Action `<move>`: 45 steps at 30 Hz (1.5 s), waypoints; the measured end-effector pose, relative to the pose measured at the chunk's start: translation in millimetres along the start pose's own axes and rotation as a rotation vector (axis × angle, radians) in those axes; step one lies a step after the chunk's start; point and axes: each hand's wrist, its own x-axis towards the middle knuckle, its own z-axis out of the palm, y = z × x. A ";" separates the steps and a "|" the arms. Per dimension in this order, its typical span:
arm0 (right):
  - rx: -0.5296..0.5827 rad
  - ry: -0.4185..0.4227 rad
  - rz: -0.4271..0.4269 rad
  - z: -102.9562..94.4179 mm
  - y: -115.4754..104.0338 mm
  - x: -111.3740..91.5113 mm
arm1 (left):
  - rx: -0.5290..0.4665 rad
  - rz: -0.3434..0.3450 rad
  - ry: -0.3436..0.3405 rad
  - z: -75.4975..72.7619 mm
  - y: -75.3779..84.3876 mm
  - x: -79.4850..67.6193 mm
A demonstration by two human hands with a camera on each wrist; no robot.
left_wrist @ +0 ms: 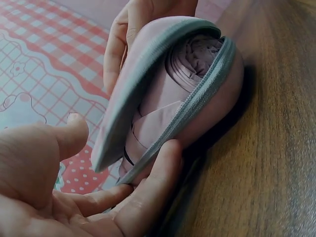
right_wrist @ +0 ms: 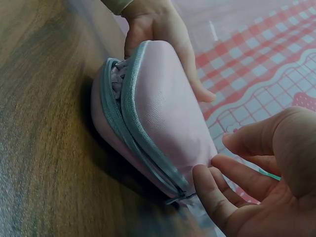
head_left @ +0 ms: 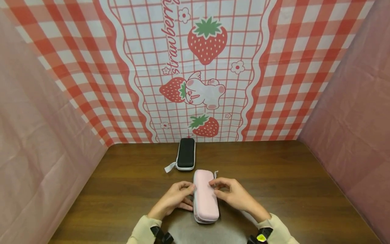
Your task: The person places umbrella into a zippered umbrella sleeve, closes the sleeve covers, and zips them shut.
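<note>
The left hand [head_left: 178, 197], fingers spread, touches the gaping side of the pink case [head_left: 206, 198] — it lies on the table [head_left: 259, 162] between both hands, long axis front to back. The right hand [head_left: 231, 192], loosely spread against it, is nearer the zip pull [head_left: 215, 174].

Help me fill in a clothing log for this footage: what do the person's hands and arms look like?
The left hand and right hand are bare, with no gloves or rings in sight. The left sleeve and right sleeve are pale cream. At the wrists sit a blocky black left device and a black right device with a bright yellow-green patch.
</note>
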 end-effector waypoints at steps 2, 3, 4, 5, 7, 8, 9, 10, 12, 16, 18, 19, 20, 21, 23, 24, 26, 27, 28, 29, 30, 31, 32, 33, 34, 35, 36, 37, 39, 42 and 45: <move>-0.004 -0.006 0.004 0.5 -0.3 0.2 | 0.004 -0.006 0.003 0.8 0.6 0.6; -0.003 -0.008 0.004 0.7 -0.3 0.5 | 0.007 -0.006 0.004 1.0 0.9 1.0; -0.002 -0.011 0.004 1.0 -0.2 0.8 | 0.011 -0.006 0.006 1.3 1.3 1.3; 0.000 -0.013 0.003 1.3 0.1 1.2 | 0.017 -0.006 0.008 1.5 1.7 1.6; 0.009 -0.014 0.003 1.9 0.4 1.9 | 0.030 -0.005 0.010 1.8 2.2 2.2; 0.014 -0.015 0.003 2.3 0.6 2.3 | 0.035 -0.004 0.010 1.9 2.6 2.3; 0.022 -0.017 0.003 2.8 0.7 2.7 | 0.044 -0.002 0.011 2.1 2.7 2.4; 0.029 -0.018 0.004 3.3 0.9 3.1 | 0.053 -0.001 0.014 2.4 2.8 2.3; 0.044 -0.020 0.007 4.4 1.4 3.5 | 0.077 0.000 0.021 3.2 2.4 2.4; 0.056 -0.020 0.023 6.1 2.7 3.2 | 0.137 0.001 0.044 6.1 1.4 1.6; 0.057 -0.021 0.034 6.0 3.0 2.8 | 0.163 0.004 0.057 7.8 0.7 1.5; 0.057 -0.022 0.038 6.0 3.2 2.8 | 0.173 0.005 0.067 8.6 0.7 1.4; 0.059 -0.023 0.041 5.8 3.2 2.9 | 0.182 0.007 0.075 9.6 0.7 1.4; 0.059 -0.023 0.043 5.3 3.0 3.1 | 0.191 0.008 0.082 10.4 0.8 1.5; 0.056 -0.017 0.053 4.3 3.2 2.6 | 0.202 0.008 0.093 12.2 0.9 1.2; 0.045 -0.008 0.052 3.5 3.5 2.4 | 0.205 0.007 0.097 13.1 1.1 1.1; 0.030 0.022 0.066 1.5 4.8 2.3 | 0.211 0.008 0.101 14.4 1.3 0.9; 0.027 0.042 0.081 0.5 5.5 2.3 | 0.213 0.011 0.102 14.6 1.1 0.8; 0.029 0.064 0.099 -0.1 6.4 2.6 | 0.214 0.013 0.105 14.8 0.7 0.6; 0.036 0.085 0.115 -0.5 7.5 2.9 | 0.216 0.016 0.108 14.7 0.3 0.5; 0.053 0.110 0.138 -0.4 7.8 3.4 | 0.217 0.017 0.111 14.6 0.1 -0.1; 0.082 0.130 0.165 -0.4 8.1 4.0 | 0.219 0.019 0.113 14.5 0.1 -0.3; 0.110 0.145 0.189 -0.3 7.8 4.3 | 0.222 0.020 0.114 14.3 0.1 -0.5; 0.134 0.156 0.212 0.1 7.7 4.5 | 0.225 0.018 0.117 14.2 0.2 -0.9; 0.156 0.161 0.230 0.5 7.5 4.6 | 0.229 0.015 0.119 14.2 0.2 -1.1; 0.175 0.159 0.245 1.1 7.9 4.3 | 0.233 0.014 0.118 14.3 0.3 -1.2; 0.187 0.151 0.262 1.6 7.8 4.1 | 0.238 0.013 0.118 14.4 0.2 -1.3; 0.195 0.134 0.273 2.3 8.3 3.6 | 0.243 0.015 0.116 14.3 0.0 -1.1; 0.194 0.100 0.287 3.8 9.7 2.6 | 0.253 0.019 0.111 14.6 0.0 -0.8; 0.180 0.069 0.302 6.5 12.0 1.4 | 0.264 0.030 0.104 15.8 -0.1 -0.1; 0.162 0.080 0.296 8.2 13.7 1.4 | 0.252 0.048 0.113 17.3 0.1 0.8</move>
